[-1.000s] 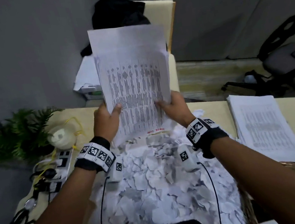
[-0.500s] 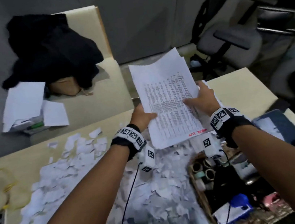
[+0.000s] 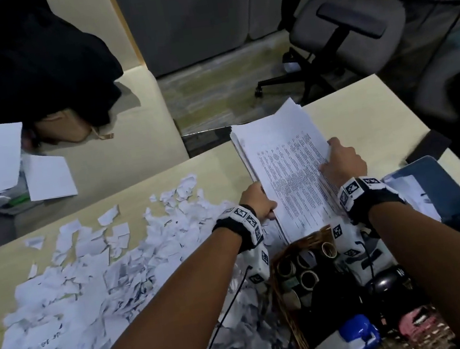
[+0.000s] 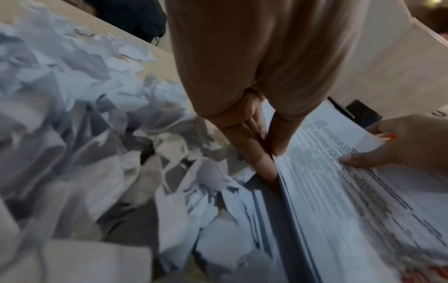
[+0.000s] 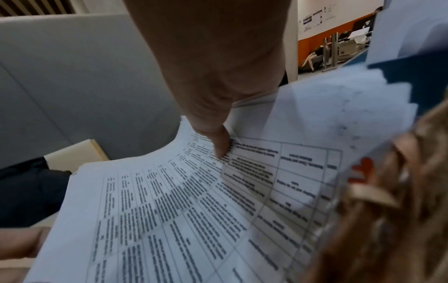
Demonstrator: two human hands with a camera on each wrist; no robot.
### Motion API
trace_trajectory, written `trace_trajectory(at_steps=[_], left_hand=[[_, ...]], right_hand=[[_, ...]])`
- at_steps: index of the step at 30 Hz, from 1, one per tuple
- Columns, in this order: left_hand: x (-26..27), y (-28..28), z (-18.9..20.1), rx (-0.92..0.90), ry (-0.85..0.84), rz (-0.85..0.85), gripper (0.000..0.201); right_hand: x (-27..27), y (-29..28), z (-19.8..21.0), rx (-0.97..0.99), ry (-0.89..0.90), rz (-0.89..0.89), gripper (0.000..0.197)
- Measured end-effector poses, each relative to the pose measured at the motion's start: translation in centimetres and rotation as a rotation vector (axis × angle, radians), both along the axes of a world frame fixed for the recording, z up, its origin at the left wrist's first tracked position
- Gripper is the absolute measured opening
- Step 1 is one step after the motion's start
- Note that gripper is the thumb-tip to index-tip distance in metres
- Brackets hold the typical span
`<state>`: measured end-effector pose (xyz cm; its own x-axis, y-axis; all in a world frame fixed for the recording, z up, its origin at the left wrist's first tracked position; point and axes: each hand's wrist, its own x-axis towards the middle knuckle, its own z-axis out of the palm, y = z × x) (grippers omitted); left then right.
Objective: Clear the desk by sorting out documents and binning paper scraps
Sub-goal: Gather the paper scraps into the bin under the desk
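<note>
White printed sheets, a thin stack of documents [image 3: 287, 172], held low over the far right part of the desk [image 3: 362, 114], seemingly over another paper pile. Left hand [image 3: 258, 204] pinches the left edge, thumb on top, fingers under. Right hand [image 3: 342, 163] grips the right edge, thumb pressing the print. Likely light, floppy, sheets slide apart easily; two opposite long edges are the best hold. Torn paper scraps [image 3: 113, 279] cover the desk's left, touching the stack's near corner. Basket [image 3: 282, 258] just beside.
</note>
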<state>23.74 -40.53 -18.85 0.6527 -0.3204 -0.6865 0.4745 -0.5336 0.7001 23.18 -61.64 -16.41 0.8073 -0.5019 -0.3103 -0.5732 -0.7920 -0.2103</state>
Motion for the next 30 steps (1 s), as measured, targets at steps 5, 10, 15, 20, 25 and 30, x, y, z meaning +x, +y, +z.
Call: trace_trajectory(at_steps=[5, 10, 15, 20, 25, 30], left_hand=[[-0.7, 0.2, 0.0, 0.095, -0.045, -0.11, 0.012], [-0.8, 2.2, 1.8, 0.058, 0.005, -0.047, 0.018], [-0.6, 8.0, 5.6, -0.078, -0.052, 0.133, 0.004], [-2.2, 17.2, 7.4, -0.064, -0.153, 0.234, 0.013], [-6.7, 26.6, 7.8, -0.008, -0.223, 0.256, 0.011], [-11.5, 32.2, 7.8, 0.015, -0.321, 0.183, 0.01]], right_hand=[[-1.0, -0.5, -1.0, -0.019, 0.08, -0.062, 0.051], [-0.4, 2.0, 0.0, -0.174, -0.043, 0.055, 0.057], [1.7, 9.3, 2.3, 0.165, -0.036, 0.207, 0.042], [0.4, 17.6, 3.8, 0.462, -0.044, 0.223, 0.023], [-3.7, 23.2, 4.6, 0.573, 0.059, 0.263, 0.012], [-8.9, 26.1, 4.1, 0.503, 0.052, 0.238, 0.014]])
